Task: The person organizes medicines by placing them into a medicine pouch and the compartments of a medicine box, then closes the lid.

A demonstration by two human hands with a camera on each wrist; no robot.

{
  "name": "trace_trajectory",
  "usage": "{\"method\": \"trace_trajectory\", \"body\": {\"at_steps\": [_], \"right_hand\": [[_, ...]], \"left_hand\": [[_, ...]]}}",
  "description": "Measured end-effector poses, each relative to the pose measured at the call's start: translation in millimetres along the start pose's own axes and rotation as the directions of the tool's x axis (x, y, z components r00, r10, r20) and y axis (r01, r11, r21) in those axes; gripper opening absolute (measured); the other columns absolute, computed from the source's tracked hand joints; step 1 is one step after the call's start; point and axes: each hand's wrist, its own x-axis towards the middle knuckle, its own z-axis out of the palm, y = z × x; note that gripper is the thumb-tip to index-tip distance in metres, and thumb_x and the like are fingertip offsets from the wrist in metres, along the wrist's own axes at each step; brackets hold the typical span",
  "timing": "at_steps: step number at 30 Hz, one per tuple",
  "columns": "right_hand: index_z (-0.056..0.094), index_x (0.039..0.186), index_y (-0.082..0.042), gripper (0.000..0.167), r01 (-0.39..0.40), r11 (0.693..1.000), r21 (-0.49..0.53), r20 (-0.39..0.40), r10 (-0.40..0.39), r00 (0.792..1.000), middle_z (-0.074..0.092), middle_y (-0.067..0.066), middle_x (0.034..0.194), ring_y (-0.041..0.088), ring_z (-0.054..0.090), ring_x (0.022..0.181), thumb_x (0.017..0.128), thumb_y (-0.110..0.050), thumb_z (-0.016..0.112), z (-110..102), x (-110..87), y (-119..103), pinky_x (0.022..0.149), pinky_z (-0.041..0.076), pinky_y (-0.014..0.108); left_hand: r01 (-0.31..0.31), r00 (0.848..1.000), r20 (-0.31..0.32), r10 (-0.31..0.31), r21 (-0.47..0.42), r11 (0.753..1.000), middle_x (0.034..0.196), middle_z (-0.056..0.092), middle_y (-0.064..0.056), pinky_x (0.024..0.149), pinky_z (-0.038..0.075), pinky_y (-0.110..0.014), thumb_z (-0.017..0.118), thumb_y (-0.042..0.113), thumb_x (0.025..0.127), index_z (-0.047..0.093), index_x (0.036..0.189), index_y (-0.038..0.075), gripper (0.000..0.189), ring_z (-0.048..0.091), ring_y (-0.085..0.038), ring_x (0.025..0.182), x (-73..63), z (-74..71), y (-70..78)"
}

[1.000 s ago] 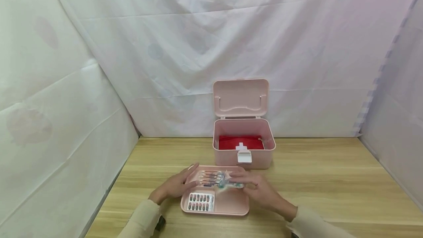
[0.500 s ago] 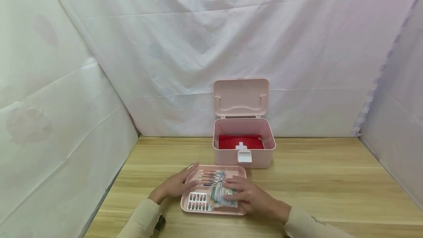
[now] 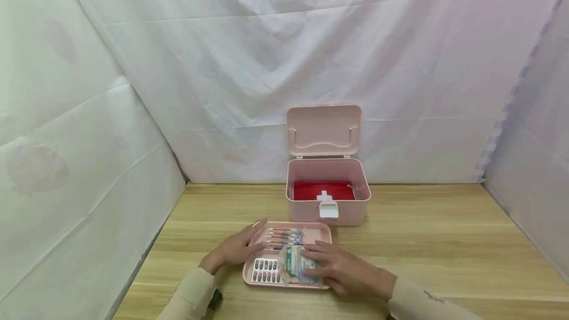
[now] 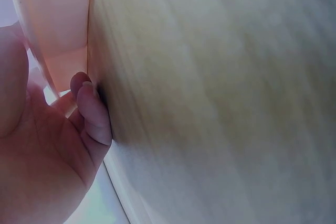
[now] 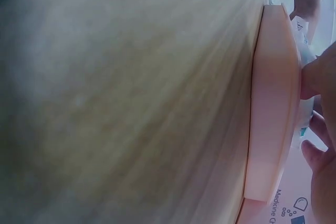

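A pink compartment tray (image 3: 249,280) lies on the table. My left hand (image 3: 240,247) rests at its left edge, thumb over the rim; in the left wrist view its smaller fingers (image 4: 94,114) bend beside the outer wall. In the front right compartment is a clear plastic packet (image 3: 291,260) with green and white print. Extended fingers of my right hand (image 3: 340,266) lie across that packet, covering part of it; the thumb is by the tray's right rim. A blister pack of capsules (image 3: 266,270) sits front left, and several wrapped swab sticks (image 3: 282,236) lie in the back compartment.
Behind the tray stands a pink medicine box (image 3: 306,214), its lid (image 3: 323,130) raised and a red pouch (image 3: 322,190) inside. A white latch (image 3: 329,209) hangs on its front. White curtains (image 3: 240,63) enclose the wooden table (image 3: 435,241).
My right hand has brought the printed packet from the tray's back compartment forward into the front right one, where it now lies flatter under the fingers. The left hand has stayed put.
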Motion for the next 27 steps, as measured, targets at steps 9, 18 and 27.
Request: {"method": "trace_trajectory", "body": {"at_steps": [9, 18, 27], "right_hand": [[0.059, 0.138, -0.028, 0.054, 0.048, 0.997, -0.064, -0.007, -0.049, 0.999, 0.045, 0.005, 0.153, 0.026, 0.039, 0.141, 0.086, -0.016, 0.062, -1.0, -1.4, 0.2, 0.111, 0.039, 0.045], [0.066, 0.13, -0.028, 0.04, 0.021, 0.998, -0.058, 0.013, -0.021, 1.0, 0.044, 0.005, 0.153, 0.025, 0.039, 0.14, 0.102, -0.047, 0.047, -2.9, -5.3, -1.1, 0.11, 0.04, 0.046], [0.068, 0.127, -0.026, 0.038, -0.055, 0.998, -0.03, -0.078, 0.053, 0.996, 0.05, 0.007, 0.146, 0.027, 0.044, 0.135, 0.097, -0.047, 0.057, -8.1, -7.4, 3.6, 0.106, 0.044, 0.051]], "left_hand": [[0.002, 1.0, 0.0, -0.002, 0.001, 1.0, 0.162, 0.025, -0.012, 0.111, 0.025, -0.067, 0.052, 0.053, 0.098, 0.023, 0.159, 0.029, 0.071, 0.029, -0.044, 0.144, -0.5, -0.3, -0.1], [0.001, 1.0, -0.002, -0.001, 0.015, 1.0, 0.162, 0.026, -0.013, 0.111, 0.026, -0.067, 0.052, 0.054, 0.098, 0.024, 0.158, 0.029, 0.071, 0.031, -0.044, 0.143, -1.0, -0.2, -0.7], [0.006, 1.0, -0.001, -0.006, 0.023, 1.0, 0.162, 0.026, -0.01, 0.111, 0.027, -0.066, 0.051, 0.056, 0.098, 0.023, 0.159, 0.029, 0.072, 0.031, -0.043, 0.144, 0.8, 0.6, -1.6]]}}
